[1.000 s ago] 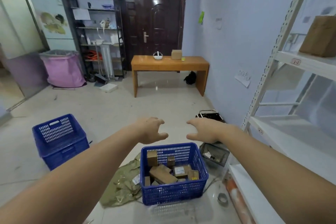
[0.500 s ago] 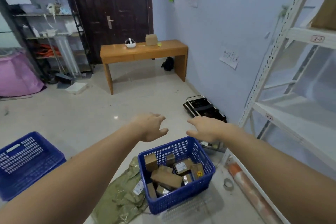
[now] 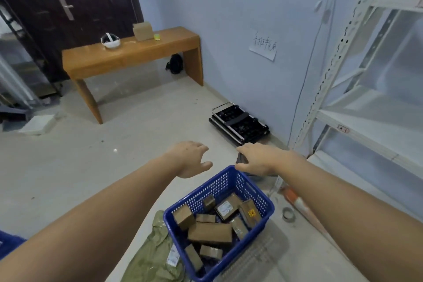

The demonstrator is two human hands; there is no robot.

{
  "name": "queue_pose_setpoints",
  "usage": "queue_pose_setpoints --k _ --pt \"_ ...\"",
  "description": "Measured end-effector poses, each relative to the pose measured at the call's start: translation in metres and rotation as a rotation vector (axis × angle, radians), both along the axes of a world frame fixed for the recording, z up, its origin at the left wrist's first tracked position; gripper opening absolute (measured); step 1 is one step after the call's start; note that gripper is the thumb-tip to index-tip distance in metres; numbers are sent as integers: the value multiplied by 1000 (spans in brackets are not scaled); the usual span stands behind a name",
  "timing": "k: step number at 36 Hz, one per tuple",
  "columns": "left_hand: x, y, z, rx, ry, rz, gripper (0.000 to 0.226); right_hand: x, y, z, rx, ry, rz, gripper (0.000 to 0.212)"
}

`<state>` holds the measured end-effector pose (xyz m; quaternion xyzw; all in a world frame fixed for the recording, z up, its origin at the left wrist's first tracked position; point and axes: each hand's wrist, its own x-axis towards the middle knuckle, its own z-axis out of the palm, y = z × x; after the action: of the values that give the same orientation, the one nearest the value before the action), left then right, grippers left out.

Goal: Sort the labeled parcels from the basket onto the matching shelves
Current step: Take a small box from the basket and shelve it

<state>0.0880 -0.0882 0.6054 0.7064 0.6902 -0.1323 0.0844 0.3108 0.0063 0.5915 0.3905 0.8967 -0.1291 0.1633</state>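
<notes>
Single head-worn wide-angle view, looking forward-down over basket [image 3: 263, 197] on floor, shelves [image 3: 366, 126] at right.

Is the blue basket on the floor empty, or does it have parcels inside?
Not empty: the blue basket holds several brown parcels piled loosely.

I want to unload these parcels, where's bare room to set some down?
Bare floor between the table and the basket, left of the hands. The white shelf on the right looks bare. Crowded: right of the basket, by the tape roll and cart.
</notes>
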Motion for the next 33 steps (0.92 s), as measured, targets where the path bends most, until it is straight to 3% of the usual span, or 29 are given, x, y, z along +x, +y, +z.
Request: queue_pose_setpoints --k 14,22,25,29,33 --pt "-86 130 -48 -48 -34 -277 70 -62 62 -40 -14 -75 -240 80" --pt "-123 175 -80 -103 11 -515 70 -96 29 -74 -107 -45 -518 75" --pt "-127 181 -94 -141 7 -588 68 -106 11 -92 -141 -7 -609 85" --pt "-126 182 -114 -189 -5 -633 66 -108 -11 -117 -202 -24 -673 64" --pt "-125 180 -139 -204 -25 -646 66 -105 -25 -139 -233 -24 -723 63"
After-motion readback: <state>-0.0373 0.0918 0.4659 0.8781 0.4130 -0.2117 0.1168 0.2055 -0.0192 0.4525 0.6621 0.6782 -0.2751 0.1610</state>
